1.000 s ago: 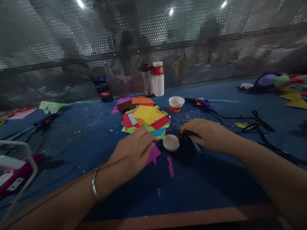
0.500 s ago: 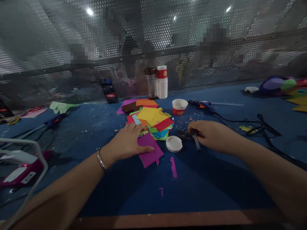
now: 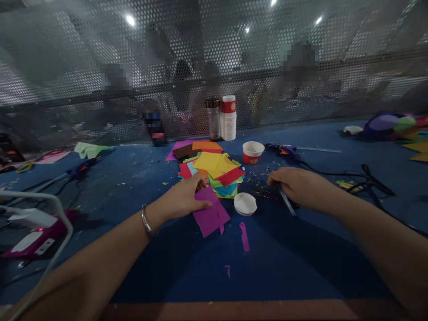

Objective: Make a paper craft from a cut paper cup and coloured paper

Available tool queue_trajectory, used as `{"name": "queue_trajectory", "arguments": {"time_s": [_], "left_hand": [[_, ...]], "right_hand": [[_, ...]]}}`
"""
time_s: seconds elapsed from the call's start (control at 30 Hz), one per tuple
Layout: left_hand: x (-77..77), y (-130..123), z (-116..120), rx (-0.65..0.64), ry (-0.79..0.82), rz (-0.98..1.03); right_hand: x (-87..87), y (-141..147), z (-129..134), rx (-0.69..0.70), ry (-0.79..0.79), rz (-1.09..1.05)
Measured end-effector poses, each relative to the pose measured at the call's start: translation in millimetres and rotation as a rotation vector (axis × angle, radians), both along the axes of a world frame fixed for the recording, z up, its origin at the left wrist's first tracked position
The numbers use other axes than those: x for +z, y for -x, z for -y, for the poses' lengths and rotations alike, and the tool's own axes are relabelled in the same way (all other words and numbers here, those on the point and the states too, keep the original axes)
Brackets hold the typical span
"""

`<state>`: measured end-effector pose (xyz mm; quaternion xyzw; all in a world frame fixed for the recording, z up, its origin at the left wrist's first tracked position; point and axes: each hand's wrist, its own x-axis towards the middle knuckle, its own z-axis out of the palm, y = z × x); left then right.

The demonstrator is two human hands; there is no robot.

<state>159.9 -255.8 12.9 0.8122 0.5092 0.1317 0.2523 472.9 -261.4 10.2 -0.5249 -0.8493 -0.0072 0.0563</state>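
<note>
My left hand pinches a purple craft sheet at its upper left edge, thumb on top and fingers curled behind. A narrow flap sticks out from the sheet's lower right side. In my right hand is a slim, grey, shiny stick-like tool slanting down to the right; its kind is not clear. Between the hands lies a shallow white paper cup piece. Below it are a purple knife-shaped cutout and a small purple scrap.
Beyond my hands are a pile of coloured sheets, a red-and-white paper cup, stacked cups and a clear bottle. Glue guns with cords lie right and left. A magenta device sits at left.
My left fingers have curled in around the purple sheet's edge. The tool in my right hand has tilted further to the right. The view has shifted slightly.
</note>
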Motion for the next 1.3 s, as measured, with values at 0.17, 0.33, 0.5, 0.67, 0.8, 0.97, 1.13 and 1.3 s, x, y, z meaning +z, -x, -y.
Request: {"name": "queue_trajectory", "arguments": {"time_s": [0.17, 0.33, 0.5, 0.67, 0.8, 0.97, 1.13, 1.3], "left_hand": [[5.4, -5, 1, 0.014, -0.035, 0.177], [16.7, -5, -3, 0.12, -0.098, 0.195], [16.2, 12, -17, 0.201, -0.165, -0.06], [9.3, 46, -47, 0.31, -0.246, -0.219], [8.1, 60, -86, 0.38, -0.269, -0.318], [2.9, 56, -131, 0.331, -0.252, -0.398], [-6.3, 60, -153, 0.329, -0.26, -0.382], [-13.9, 70, -158, 0.393, -0.397, -0.299]], "right_hand": [[2.8, 0, -1, -0.013, 0.016, 0.017], [8.3, 2, 0, -0.027, 0.063, 0.037], [9.5, 3, 2, -0.019, 0.058, 0.035], [9.6, 5, 3, -0.057, 0.065, 0.015], [9.9, 7, 3, -0.066, 0.077, 0.024], [12.6, 8, 3, -0.074, 0.101, 0.0], [11.8, 7, 2, -0.071, 0.093, -0.039], [8.3, 5, 0, -0.057, 0.082, -0.057]]}}
